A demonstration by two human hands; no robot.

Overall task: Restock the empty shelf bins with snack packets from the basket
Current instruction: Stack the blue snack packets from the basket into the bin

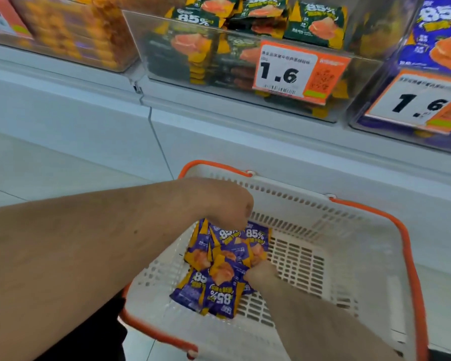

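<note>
Several bins: clear shelf bins stood well above both hands; the green-packet bin (235,56) sat high above the left fingers, the purple-packet bin (412,74) up and to the right of the right fingers. Neither looked empty from here.
Basket: white basket (349,230) with orange rim and handles lay below the shelf, its walls ringing both hands; bare mesh floor showed just right of the right fingers.
Packet pile: purple snack packets (219,269) lay heaped in the basket's left part, between the two hands and touching both.
Left hand: left hand (219,201) reached in from above, fingers curled down onto the pile's far edge; they appeared to pinch the top packets, though the tips were hidden.
Right hand: right hand (261,274) pressed in at the pile's near right side, fingers tucked among the packets; blurred, so I could not tell the grip.
Step, judged: gathering a handful.
Advice: squeeze the stack between both sets of fingers, square the slippery packets flat, lift together clear of the rim.
</note>
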